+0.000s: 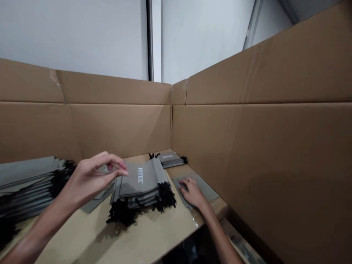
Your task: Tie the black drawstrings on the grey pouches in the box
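My left hand (96,174) hovers at the left edge of a stack of grey fabric pouches (148,176). Its thumb and forefinger come together in a pinch; whether a pouch edge is between them I cannot make out. White INTEX lettering marks the top pouch, and black drawstring ends (123,212) bunch along the stack's near side. To the right, my right hand (192,192) lies with spread fingers on a flat grey pouch (207,187), touching its upper face. Part of another grey piece (96,201) shows below my left hand, mostly covered.
A large pile of grey pouches (24,187) with black cords stands at the left. Behind, a smaller INTEX stack (170,158) sits near the corner. Tall cardboard walls (261,154) rise behind and at the right. The cardboard work surface (154,234) ends at a dark gap in front.
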The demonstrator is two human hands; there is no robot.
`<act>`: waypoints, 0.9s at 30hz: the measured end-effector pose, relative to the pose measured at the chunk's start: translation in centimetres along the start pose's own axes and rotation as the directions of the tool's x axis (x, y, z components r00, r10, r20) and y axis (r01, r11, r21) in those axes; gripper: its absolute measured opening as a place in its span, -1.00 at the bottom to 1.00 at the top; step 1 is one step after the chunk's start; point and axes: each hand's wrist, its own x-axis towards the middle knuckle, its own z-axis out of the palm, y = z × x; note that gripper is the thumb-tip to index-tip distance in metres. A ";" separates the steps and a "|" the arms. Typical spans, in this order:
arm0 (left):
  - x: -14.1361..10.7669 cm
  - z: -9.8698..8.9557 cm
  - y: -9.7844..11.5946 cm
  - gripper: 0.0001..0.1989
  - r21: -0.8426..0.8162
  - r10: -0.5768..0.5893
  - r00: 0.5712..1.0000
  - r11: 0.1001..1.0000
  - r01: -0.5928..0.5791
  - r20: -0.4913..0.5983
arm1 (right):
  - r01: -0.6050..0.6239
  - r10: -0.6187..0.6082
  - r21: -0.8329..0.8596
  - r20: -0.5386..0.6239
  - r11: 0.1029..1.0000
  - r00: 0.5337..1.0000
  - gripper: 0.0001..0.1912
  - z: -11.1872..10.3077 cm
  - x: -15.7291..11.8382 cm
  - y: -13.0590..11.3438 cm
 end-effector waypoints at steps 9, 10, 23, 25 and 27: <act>-0.6 -0.8 -0.8 -0.34 -0.059 -0.309 0.939 0.951 0.304 -0.153 | -0.006 0.009 0.051 -0.052 0.999 0.999 -0.68 0.9 1.0 0.8; -0.5 -0.6 -0.8 -0.38 -0.058 -0.291 0.941 0.957 0.286 -0.170 | -0.006 0.009 0.054 -0.056 0.999 0.998 -0.68 0.9 1.0 0.9; 1.8 1.6 1.0 -0.45 -0.075 -0.231 0.947 0.973 0.220 -0.225 | -0.034 0.037 0.029 -0.098 0.999 0.994 -0.68 0.6 0.5 0.3; 2.3 2.0 1.6 -0.48 -0.055 -0.271 0.940 0.963 0.265 -0.206 | -0.042 0.044 0.023 -0.102 0.999 0.994 -0.68 0.4 0.4 0.1; 2.7 2.3 2.0 -0.48 -0.016 -0.216 0.947 0.976 0.219 -0.237 | -0.047 0.048 0.012 -0.103 0.999 0.993 -0.68 0.4 0.4 0.0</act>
